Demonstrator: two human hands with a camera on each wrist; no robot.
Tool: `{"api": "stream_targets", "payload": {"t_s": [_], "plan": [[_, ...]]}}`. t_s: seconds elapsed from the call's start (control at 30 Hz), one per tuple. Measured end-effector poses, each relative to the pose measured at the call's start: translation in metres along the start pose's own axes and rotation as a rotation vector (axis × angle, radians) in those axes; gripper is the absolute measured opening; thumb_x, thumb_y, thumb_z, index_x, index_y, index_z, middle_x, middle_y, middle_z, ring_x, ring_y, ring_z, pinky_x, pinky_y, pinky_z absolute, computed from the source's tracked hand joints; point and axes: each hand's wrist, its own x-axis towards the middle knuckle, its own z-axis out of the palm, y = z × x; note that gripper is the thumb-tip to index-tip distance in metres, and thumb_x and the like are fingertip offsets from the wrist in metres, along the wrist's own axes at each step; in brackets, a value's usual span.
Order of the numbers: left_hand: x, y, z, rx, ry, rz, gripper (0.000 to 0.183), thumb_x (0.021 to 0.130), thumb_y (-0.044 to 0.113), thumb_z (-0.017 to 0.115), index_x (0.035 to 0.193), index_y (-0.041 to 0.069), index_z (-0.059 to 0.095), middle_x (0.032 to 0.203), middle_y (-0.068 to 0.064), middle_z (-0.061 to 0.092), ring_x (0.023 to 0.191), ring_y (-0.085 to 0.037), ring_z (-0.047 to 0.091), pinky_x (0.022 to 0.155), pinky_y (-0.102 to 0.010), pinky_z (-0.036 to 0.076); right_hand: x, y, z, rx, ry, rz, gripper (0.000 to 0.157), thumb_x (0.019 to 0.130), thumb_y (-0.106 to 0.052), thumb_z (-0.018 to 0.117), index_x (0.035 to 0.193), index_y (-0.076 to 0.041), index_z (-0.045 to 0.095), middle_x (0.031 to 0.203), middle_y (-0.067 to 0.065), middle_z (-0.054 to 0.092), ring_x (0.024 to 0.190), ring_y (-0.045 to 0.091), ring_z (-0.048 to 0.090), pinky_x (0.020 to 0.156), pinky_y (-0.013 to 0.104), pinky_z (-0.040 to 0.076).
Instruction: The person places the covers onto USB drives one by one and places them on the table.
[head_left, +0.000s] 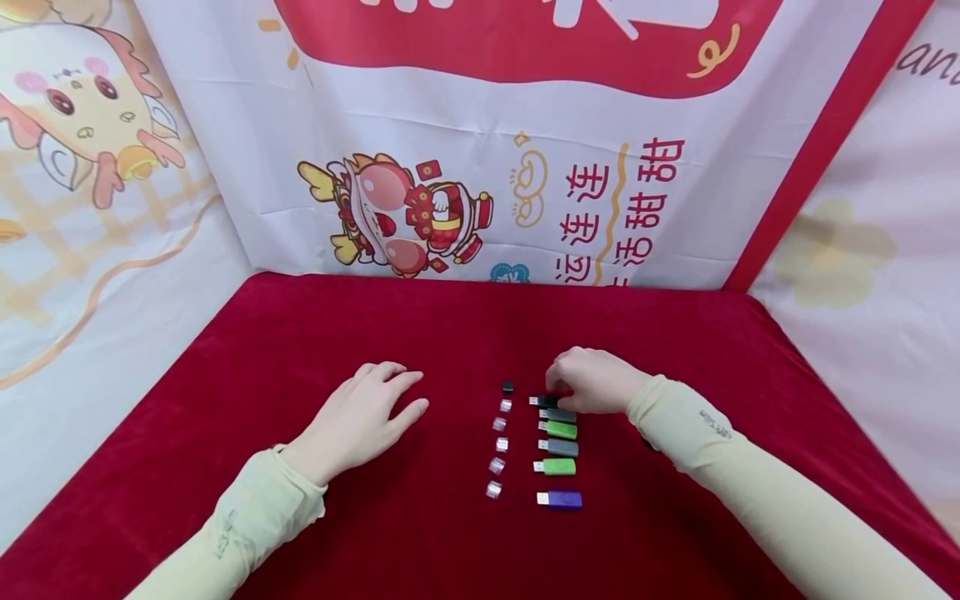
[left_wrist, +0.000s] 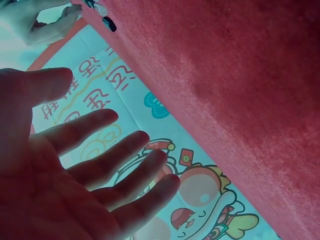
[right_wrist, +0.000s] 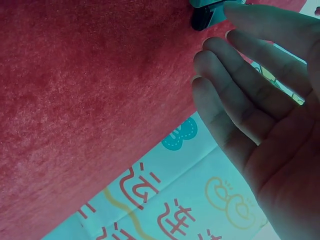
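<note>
On the red cloth table [head_left: 420,333] lie two columns. Several USB drives, black [head_left: 542,401], grey [head_left: 559,414], green [head_left: 562,430], grey, green and purple [head_left: 562,498], form the right one. A black cap [head_left: 507,387] and several clear caps [head_left: 499,424] form the left one. My right hand [head_left: 561,388] rests at the top of the drive column, its fingers fairly straight, with a fingertip [right_wrist: 235,10] touching the black drive [right_wrist: 200,19]. My left hand [head_left: 390,400] lies flat on the cloth left of the caps, fingers [left_wrist: 125,150] spread and holding nothing.
Printed cartoon banners [head_left: 465,192] hang as walls behind and on both sides of the table. The cloth's far edge [head_left: 487,279] meets the back banner. Both forearms wear pale green sleeves [head_left: 750,483].
</note>
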Motion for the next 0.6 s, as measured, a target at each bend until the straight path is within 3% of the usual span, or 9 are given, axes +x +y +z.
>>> {"api": "stream_targets", "payload": {"t_s": [0.3,0.47,0.6], "plan": [[0.002,0.003,0.003,-0.021,-0.020,0.015,0.045,0.094,0.036,0.065,0.128,0.007,0.065,0.122,-0.011,0.061,0.110,-0.030,0.054,0.093,-0.045,0.047,0.007,0.001,0.007,-0.033,-0.008,-0.023,0.019,0.080,-0.017,0.083,0.097,-0.011,0.077,0.088,-0.002,0.066,0.078,0.011,0.057,0.069,0.027,0.052],[0.005,0.006,0.007,-0.020,-0.055,0.009,0.044,0.094,0.037,0.064,0.128,0.008,0.065,0.122,-0.009,0.061,0.111,-0.028,0.055,0.091,-0.044,0.048,0.011,-0.001,0.007,-0.076,-0.036,-0.054,0.006,0.081,-0.014,0.081,0.084,-0.013,0.077,0.079,-0.003,0.064,0.069,0.009,0.053,0.062,0.025,0.049],[0.008,0.010,0.007,-0.019,-0.078,0.005,0.044,0.094,0.037,0.064,0.128,0.009,0.065,0.123,-0.008,0.060,0.112,-0.028,0.055,0.090,-0.044,0.049,0.013,-0.005,0.006,-0.139,-0.063,-0.074,0.005,0.080,-0.012,0.081,0.080,-0.012,0.077,0.077,-0.001,0.064,0.067,0.010,0.056,0.061,0.026,0.051]]}}
